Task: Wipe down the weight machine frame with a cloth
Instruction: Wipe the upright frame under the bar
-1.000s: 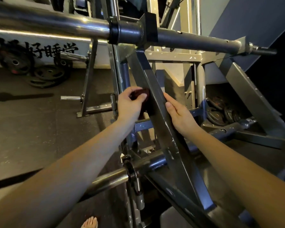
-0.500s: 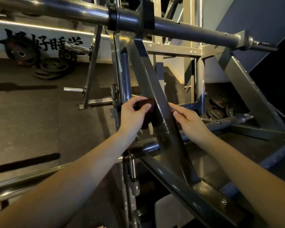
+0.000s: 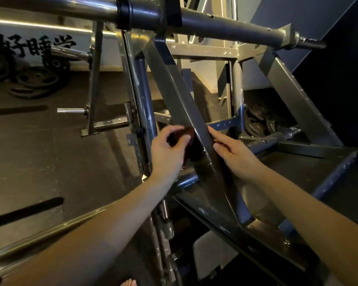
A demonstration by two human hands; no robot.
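Both hands (image 3: pixel 167 151) (image 3: pixel 236 155) flanking slanted frame bar (image 3: pixel 174 93).

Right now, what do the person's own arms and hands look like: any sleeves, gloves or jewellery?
Both forearms are bare, with no sleeve in view. The left hand and right hand wear no gloves, and no ring, watch or bracelet shows.

A dark red cloth (image 3: pixel 189 141) is pinched in the grip of the left hand (image 3: pixel 170 151) and pressed against the left face of a slanted grey frame beam (image 3: pixel 174 96). Just right of that grip, across the beam, the right hand (image 3: pixel 235 154) is laid with straight fingers along the beam's edge. Above both, a thick horizontal bar (image 3: pixel 225 27) is seen. Weight plates (image 3: pixel 35 81) are piled on the floor (image 3: pixel 29 151), well left of the grip.
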